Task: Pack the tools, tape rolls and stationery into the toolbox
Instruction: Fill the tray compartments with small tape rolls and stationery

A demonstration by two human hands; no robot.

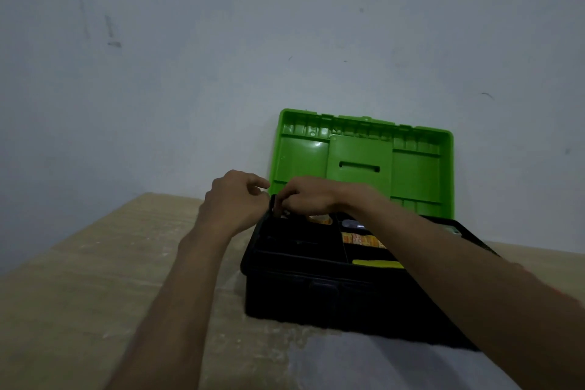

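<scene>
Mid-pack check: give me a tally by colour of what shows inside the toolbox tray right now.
Orange patterned items: 2
Yellow-green item: 1
Grey item: 1
Pale green-and-white item at the right edge: 1
Total: 5
The dark left compartments are too dim to count.

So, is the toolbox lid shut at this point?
No, the green lid stands raised and open behind the black toolbox base, its ribbed inner side facing the camera.
</scene>
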